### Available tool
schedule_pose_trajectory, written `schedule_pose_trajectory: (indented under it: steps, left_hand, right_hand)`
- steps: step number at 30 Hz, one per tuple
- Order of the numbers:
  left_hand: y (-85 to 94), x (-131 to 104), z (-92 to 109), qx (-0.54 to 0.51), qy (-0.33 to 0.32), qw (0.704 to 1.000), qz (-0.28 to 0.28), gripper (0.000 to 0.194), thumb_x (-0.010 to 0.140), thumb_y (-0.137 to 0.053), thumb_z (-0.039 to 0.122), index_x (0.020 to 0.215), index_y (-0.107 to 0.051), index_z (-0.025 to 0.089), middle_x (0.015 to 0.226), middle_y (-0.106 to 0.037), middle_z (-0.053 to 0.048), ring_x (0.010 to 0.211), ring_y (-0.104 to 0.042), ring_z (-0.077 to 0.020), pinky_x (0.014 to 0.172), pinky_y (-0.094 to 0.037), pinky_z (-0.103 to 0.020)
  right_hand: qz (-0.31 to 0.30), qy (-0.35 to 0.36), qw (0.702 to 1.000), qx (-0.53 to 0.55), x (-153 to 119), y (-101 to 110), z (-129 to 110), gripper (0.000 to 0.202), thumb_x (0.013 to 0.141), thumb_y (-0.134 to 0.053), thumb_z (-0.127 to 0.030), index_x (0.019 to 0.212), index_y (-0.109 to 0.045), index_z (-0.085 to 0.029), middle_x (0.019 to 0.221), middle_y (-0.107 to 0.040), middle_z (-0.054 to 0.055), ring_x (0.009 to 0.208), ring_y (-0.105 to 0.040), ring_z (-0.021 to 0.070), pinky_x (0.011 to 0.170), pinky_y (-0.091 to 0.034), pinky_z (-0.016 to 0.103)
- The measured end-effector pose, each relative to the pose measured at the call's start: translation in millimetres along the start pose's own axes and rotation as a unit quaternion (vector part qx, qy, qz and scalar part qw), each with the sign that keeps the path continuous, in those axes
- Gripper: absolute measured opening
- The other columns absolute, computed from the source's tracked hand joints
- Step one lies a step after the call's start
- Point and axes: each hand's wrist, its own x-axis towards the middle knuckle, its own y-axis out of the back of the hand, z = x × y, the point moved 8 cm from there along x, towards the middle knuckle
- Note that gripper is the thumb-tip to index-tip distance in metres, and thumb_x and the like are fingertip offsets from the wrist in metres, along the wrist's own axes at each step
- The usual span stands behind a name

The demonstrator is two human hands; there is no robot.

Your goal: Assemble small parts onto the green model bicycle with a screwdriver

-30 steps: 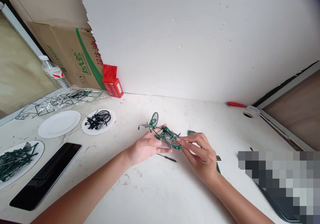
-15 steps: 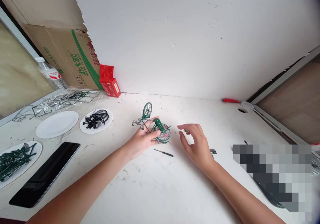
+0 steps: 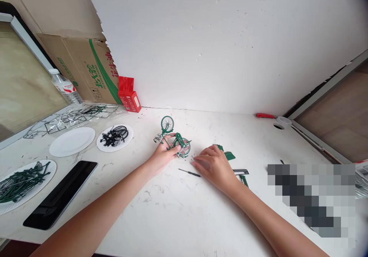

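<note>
A small green model bicycle is held by its rear part in my left hand, the thumb pressed near the spoked rear wheel and the front wheel pointing up. My right hand hovers low over the table just right of the bicycle, thumb and forefinger brought close together near some tiny dark bits; whether anything is between them is too small to tell. A thin black screwdriver lies between the hands. Green flat parts lie behind my right hand, and a black-and-green piece lies beside its wrist.
On the left are a plate of green parts, a bare white plate, a plate of black parts and a black phone. A red box, bottle and carton stand behind. A red-handled tool lies back right.
My right hand has moved left and down to the tabletop, uncovering green parts behind it. The bicycle in my left hand has turned slightly. The whole view has shifted a little.
</note>
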Motion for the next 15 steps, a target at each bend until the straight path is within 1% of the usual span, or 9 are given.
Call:
schedule_pose_trajectory:
  steps: [2, 10, 15]
  left_hand:
    - [0.9, 0.6, -2.3, -0.001, 0.002, 1.0, 0.004, 0.07, 0.075, -0.097, 0.027, 0.13, -0.054, 0.028, 0.117, -0.075, -0.006, 0.101, -0.073, -0.0206, 0.086, -0.052, -0.033]
    - [3.5, 3.6, -8.5, -0.011, -0.007, 1.0, 0.012, 0.076, 0.073, -0.097, 0.027, 0.135, -0.054, 0.029, 0.113, -0.075, -0.005, 0.102, -0.073, -0.0217, 0.091, -0.052, -0.037]
    - [6.7, 5.1, -9.2, -0.009, -0.009, 1.0, 0.02, 0.073, 0.075, -0.096, 0.027, 0.136, -0.054, 0.029, 0.109, -0.074, -0.004, 0.099, -0.073, -0.0207, 0.093, -0.054, -0.038]
  right_hand:
    - [-0.002, 0.006, 1.0, -0.009, -0.3, -0.7, -0.8, 0.016, 0.1, -0.074, -0.036, 0.106, -0.087, -0.028, 0.097, -0.076, 0.009, 0.101, -0.061, 0.0319, 0.087, -0.051, 0.048]
    - [-0.024, 0.012, 0.999, -0.039, -2.7, 5.7, -0.4, 0.017, 0.104, -0.07, -0.031, 0.096, -0.085, -0.026, 0.094, -0.075, 0.008, 0.097, -0.059, 0.0294, 0.083, -0.049, 0.044]
    - [-0.021, 0.031, 0.996, -0.083, -2.4, 2.3, -5.7, 0.027, 0.109, -0.056, -0.026, 0.094, -0.077, -0.021, 0.092, -0.072, 0.011, 0.093, -0.06, 0.0287, 0.078, -0.047, 0.042]
